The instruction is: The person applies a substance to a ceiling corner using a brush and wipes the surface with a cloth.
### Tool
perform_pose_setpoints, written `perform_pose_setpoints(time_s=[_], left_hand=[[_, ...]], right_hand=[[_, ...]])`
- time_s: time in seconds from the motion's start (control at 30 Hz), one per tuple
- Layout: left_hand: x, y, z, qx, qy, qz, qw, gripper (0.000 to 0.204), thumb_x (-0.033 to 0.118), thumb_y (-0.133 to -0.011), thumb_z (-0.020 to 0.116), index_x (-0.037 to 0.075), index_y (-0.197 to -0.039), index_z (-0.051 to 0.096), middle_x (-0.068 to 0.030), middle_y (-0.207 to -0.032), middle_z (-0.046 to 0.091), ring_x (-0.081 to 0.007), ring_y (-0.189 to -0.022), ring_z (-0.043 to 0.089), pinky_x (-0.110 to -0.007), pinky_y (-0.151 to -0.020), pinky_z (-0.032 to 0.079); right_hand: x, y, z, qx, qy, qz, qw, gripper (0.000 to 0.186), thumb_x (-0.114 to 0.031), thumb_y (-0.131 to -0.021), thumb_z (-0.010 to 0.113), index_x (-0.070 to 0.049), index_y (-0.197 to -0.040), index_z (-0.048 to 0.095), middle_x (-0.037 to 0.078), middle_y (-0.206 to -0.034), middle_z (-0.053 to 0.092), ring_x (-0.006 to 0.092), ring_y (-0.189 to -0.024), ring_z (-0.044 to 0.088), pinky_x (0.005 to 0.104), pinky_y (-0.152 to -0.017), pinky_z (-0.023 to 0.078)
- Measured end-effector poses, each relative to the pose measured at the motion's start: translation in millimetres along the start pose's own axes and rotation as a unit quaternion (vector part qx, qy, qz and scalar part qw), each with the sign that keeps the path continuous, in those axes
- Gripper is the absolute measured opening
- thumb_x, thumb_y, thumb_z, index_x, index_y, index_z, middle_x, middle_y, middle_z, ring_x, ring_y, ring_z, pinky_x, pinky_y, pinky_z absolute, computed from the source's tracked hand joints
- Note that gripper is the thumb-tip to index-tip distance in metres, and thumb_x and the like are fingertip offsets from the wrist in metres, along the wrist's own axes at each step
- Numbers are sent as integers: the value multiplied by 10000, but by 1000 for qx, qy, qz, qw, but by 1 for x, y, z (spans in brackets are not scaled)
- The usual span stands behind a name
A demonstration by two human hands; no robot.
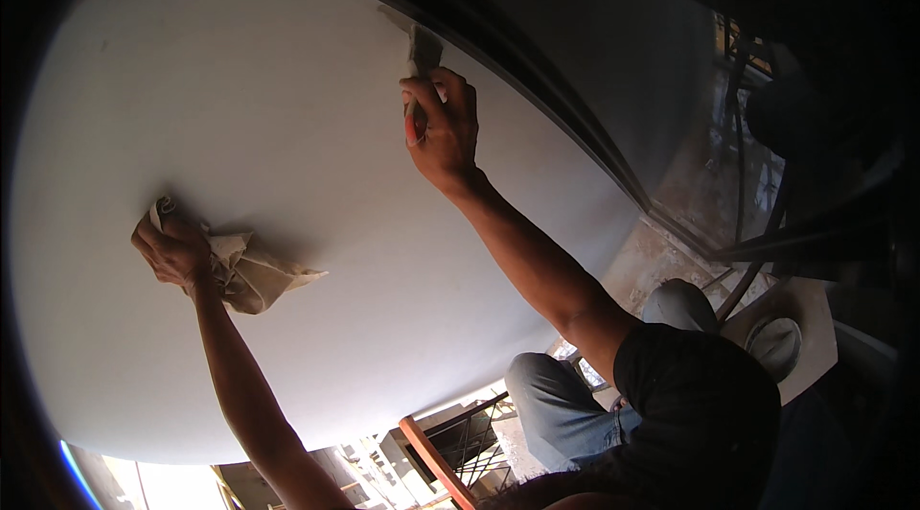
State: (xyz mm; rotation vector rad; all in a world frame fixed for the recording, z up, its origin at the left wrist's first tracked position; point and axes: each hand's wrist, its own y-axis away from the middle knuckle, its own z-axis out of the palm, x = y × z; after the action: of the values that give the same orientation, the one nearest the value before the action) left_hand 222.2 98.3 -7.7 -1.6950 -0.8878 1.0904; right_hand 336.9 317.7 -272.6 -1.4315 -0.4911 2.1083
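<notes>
Head cam's got our left hand [175, 246] curled round a crumpled cloth [254, 282] over the white panel [268, 107], our right hand [448, 127] closed on a scraper [425, 48] near its dark-trimmed edge.

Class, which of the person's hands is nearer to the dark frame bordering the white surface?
Right. The right hand, gripping a flat-bladed tool, is just below the dark frame in view. The left hand, holding a cloth, is farther off, across the white surface.
</notes>
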Motion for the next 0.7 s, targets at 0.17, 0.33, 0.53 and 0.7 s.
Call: perform_pose_setpoints(time_s=[0.17, 0.33, 0.53, 0.7], left_hand=[[-3, -1, 3, -8, 0, -2, 1000, 380, 383, -872, 445, 150, -1160, 530, -59, -1139, 536, -294, -1035, 569, -480, -775, 464], [-3, 0, 2, -12, -2, 0, 1000, 388, 381, -878, 433, 142, -1170, 525, -62, -1136, 536, -294, -1037, 567, -470, -785, 463], [0, 0, 0, -20, -5, -14, 1000, 413, 399, -880, 424, 134, -1181, 526, -60, -1134, 538, -284, -1056, 559, -460, -810, 458], [-2, 0, 3, -12, 7, -11, 1000, 408, 410, -877, 431, 155, -1179, 534, -50, -1144, 539, -276, -1064, 558, -457, -814, 459]], right_hand=[[5, 2, 0, 4, 9, -4, 1000, 396, 27, -683, 677, -149, -1031, 606, 59, -1081, 505, 256, -921, 496, 365, -748, 464], [9, 4, 0, -6, 22, -10, 1000, 501, -8, -583, 743, -157, -1036, 587, 94, -1063, 489, 290, -967, 506, 403, -768, 471], [13, 6, -1, -6, 25, -13, 1000, 499, -1, -579, 737, -154, -1029, 586, 92, -1064, 487, 289, -966, 505, 399, -769, 472], [15, 8, -2, -4, 36, -16, 999, 500, -10, -572, 748, -153, -1024, 589, 84, -1054, 490, 281, -966, 506, 393, -769, 473]])
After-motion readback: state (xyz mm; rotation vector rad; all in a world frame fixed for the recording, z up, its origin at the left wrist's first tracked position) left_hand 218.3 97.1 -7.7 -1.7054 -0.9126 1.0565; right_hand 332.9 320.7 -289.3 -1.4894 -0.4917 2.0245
